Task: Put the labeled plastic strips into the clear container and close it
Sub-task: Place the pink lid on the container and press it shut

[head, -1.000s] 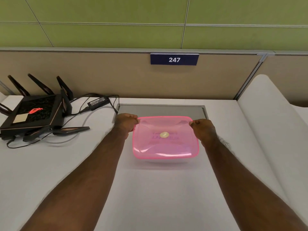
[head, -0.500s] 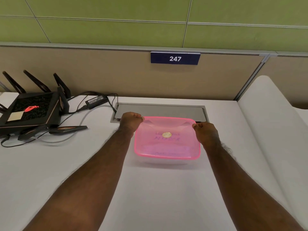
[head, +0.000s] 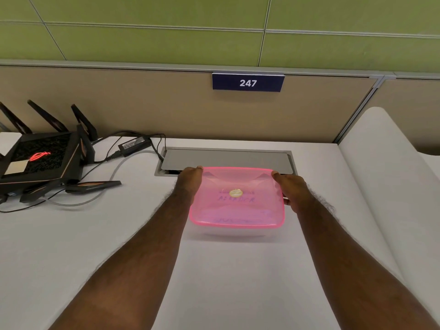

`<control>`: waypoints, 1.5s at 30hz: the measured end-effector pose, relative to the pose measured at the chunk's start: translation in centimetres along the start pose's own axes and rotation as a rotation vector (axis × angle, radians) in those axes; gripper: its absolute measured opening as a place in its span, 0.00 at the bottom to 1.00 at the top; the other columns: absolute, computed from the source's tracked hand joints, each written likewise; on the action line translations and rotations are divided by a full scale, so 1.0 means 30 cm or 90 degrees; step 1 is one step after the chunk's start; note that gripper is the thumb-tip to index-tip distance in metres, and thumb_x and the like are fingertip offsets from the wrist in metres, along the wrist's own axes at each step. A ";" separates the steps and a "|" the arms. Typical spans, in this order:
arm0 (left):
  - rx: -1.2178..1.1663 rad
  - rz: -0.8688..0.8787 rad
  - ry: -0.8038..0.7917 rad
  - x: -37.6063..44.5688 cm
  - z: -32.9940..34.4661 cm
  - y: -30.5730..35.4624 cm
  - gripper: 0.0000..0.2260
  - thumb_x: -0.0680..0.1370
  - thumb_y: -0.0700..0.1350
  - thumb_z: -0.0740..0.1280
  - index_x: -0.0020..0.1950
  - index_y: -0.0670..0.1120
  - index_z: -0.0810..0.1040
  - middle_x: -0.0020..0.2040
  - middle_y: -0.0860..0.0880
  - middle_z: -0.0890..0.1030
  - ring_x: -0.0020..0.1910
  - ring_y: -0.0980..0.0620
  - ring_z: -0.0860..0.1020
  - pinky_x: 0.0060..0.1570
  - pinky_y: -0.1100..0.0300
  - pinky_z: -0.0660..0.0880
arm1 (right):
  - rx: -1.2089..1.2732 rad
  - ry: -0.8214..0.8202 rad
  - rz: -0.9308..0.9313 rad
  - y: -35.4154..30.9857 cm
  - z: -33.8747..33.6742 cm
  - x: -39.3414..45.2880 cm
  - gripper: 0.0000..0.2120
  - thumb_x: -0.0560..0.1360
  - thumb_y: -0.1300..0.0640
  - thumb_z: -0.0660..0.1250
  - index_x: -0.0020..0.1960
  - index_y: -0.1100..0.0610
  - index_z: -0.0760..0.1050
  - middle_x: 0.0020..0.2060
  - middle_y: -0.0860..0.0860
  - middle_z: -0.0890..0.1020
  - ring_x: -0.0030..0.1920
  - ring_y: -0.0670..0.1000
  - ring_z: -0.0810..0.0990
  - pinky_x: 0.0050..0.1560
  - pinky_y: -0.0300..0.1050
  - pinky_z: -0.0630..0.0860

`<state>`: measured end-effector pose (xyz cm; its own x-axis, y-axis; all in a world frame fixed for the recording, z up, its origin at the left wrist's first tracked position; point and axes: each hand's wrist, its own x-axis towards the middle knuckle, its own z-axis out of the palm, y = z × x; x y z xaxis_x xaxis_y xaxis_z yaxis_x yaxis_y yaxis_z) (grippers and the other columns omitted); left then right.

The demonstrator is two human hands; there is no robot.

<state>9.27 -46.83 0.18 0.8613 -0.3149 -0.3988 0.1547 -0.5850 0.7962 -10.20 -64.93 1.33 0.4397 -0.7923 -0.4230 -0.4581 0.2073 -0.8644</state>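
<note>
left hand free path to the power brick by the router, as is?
Probably yes: bare desk lies between the left hand and the power brick, only cables there. But that hand is on the pink lid.

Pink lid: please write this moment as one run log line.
pink lid on clear container | left hand and right hand at far corners | strips inside

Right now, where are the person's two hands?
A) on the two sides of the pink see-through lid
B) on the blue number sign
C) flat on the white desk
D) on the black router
A: the left hand and right hand each hold one side of the pink see-through plastic lid.
</note>
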 end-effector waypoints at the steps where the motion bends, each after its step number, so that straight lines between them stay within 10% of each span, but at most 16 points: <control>1: -0.012 0.000 -0.014 0.000 -0.001 -0.003 0.19 0.81 0.50 0.58 0.63 0.38 0.75 0.63 0.37 0.77 0.62 0.38 0.75 0.61 0.49 0.73 | 0.009 0.001 0.013 0.000 0.001 0.006 0.11 0.76 0.48 0.68 0.50 0.56 0.78 0.50 0.58 0.81 0.50 0.60 0.80 0.44 0.51 0.76; 18: 0.020 0.027 -0.065 0.017 0.004 -0.014 0.23 0.82 0.54 0.53 0.67 0.39 0.71 0.66 0.37 0.74 0.65 0.39 0.73 0.65 0.48 0.71 | -0.007 0.018 0.023 0.023 0.039 0.083 0.26 0.72 0.40 0.69 0.60 0.59 0.77 0.56 0.57 0.81 0.59 0.61 0.78 0.63 0.56 0.74; 25: -0.072 -0.024 -0.052 0.050 0.007 -0.018 0.19 0.81 0.53 0.58 0.57 0.39 0.77 0.53 0.38 0.78 0.48 0.42 0.76 0.48 0.53 0.70 | -0.078 0.059 -0.043 0.038 0.052 0.095 0.28 0.75 0.40 0.65 0.61 0.62 0.78 0.51 0.57 0.79 0.53 0.58 0.77 0.57 0.51 0.72; 32: -0.074 -0.031 -0.061 0.058 -0.001 -0.017 0.18 0.80 0.53 0.59 0.55 0.39 0.78 0.46 0.41 0.77 0.43 0.44 0.74 0.45 0.54 0.69 | -0.065 0.109 -0.085 0.050 0.077 0.082 0.25 0.76 0.42 0.65 0.60 0.62 0.78 0.58 0.58 0.81 0.56 0.58 0.78 0.50 0.43 0.68; 45: -0.158 -0.020 -0.038 0.046 -0.033 -0.064 0.14 0.75 0.56 0.69 0.38 0.46 0.80 0.42 0.44 0.80 0.41 0.45 0.76 0.43 0.54 0.72 | -0.125 0.148 -0.081 0.055 0.094 0.091 0.18 0.75 0.41 0.64 0.40 0.55 0.77 0.39 0.51 0.78 0.41 0.53 0.76 0.45 0.45 0.69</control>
<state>10.64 -45.40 -1.45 0.8257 -0.3471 -0.4447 0.3007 -0.3962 0.8675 -7.57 -65.12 -2.00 0.3257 -0.9191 -0.2219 -0.5609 0.0011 -0.8279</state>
